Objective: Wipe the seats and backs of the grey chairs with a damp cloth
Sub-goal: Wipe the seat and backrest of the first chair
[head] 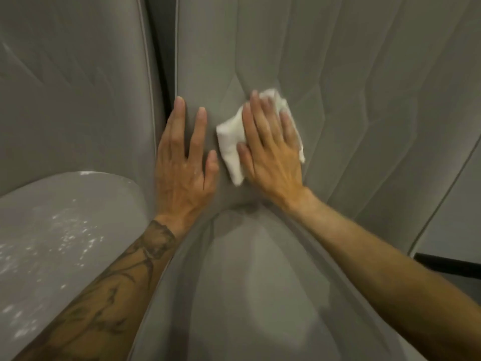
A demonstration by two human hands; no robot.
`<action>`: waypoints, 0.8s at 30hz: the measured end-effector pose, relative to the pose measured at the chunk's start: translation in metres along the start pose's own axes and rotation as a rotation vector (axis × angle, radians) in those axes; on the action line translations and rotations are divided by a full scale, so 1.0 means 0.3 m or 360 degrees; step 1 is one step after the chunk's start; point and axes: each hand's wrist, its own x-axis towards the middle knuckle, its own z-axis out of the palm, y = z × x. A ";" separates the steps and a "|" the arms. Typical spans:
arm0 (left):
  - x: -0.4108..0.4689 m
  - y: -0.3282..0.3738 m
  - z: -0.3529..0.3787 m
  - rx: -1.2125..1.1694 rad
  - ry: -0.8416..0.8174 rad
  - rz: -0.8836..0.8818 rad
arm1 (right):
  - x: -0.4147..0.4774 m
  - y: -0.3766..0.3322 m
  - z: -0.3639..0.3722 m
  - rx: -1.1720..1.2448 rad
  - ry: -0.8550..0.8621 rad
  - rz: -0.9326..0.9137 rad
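- Grey padded upholstery fills nearly the whole view; the chair back (pixel 325 74) ahead carries stitched, angled seams, and its seat (pixel 250 282) spreads out below the wrists.
- A second grey chair (pixel 65 87) stands just to the left, a dark narrow gap between the two backs; its seat (pixel 59 243) shows scattered pale glints — wet or merely shiny, I cannot tell.
- A dark strip shows at the lower right edge.
- The white cloth (pixel 231 142) lies flat against the chair back, low and near its left edge; its long axis runs diagonally, from lower left to upper right.
- The right hand (pixel 270 147) lies flat on the cloth, fingers spread, pressing rather than gripping.
- The left hand (pixel 184 162) — tattooed forearm behind it — rests open-palmed on the chair back just beside the cloth, holding nothing.
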 end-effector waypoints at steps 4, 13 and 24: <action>0.000 0.005 -0.005 0.0012 0.0006 -0.0006 | -0.190 0.048 -0.071 -0.0130 -0.0304 -0.0363; -0.008 0.001 0.006 -0.0011 0.0031 0.0012 | -0.017 0.177 -0.104 -0.0303 -0.0121 -0.0038; -0.013 -0.004 0.005 0.0012 -0.0010 0.0003 | -0.236 0.373 -0.374 -0.0491 -0.1048 -0.0859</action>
